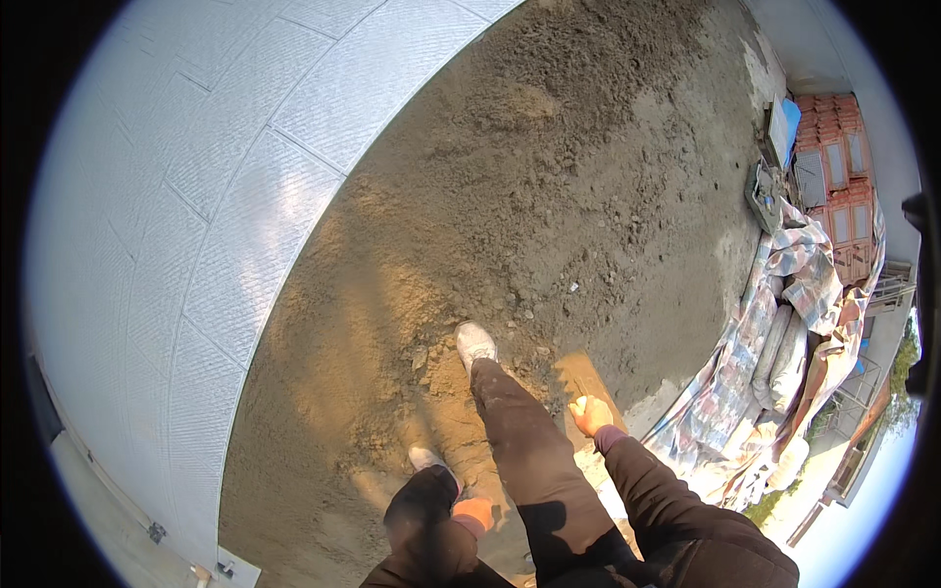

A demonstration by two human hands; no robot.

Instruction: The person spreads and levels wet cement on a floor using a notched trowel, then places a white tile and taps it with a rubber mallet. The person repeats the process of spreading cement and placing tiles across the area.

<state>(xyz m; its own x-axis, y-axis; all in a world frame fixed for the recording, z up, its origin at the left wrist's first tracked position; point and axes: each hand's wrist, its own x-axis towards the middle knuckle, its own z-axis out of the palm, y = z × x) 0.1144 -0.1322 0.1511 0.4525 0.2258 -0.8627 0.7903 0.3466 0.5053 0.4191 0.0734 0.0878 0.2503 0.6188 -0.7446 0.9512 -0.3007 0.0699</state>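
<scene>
My right hand grips a rectangular wooden board, a trowel-like float, just right of my forward foot. My left hand hangs beside my leg, low in the view; its fingers are too small and shaded to make out. Under and around my feet lies damp, loose sandy mortar, rough and lumpy in the upper middle and smoother toward the right edge. My other shoe stands behind, partly hidden by my trouser leg.
A pale paneled surface curves along the left. At the right edge lie a checked tarpaulin with grey sacks, stacked red tiles, a blue-grey sheet and a dark tray. A white wall rises behind.
</scene>
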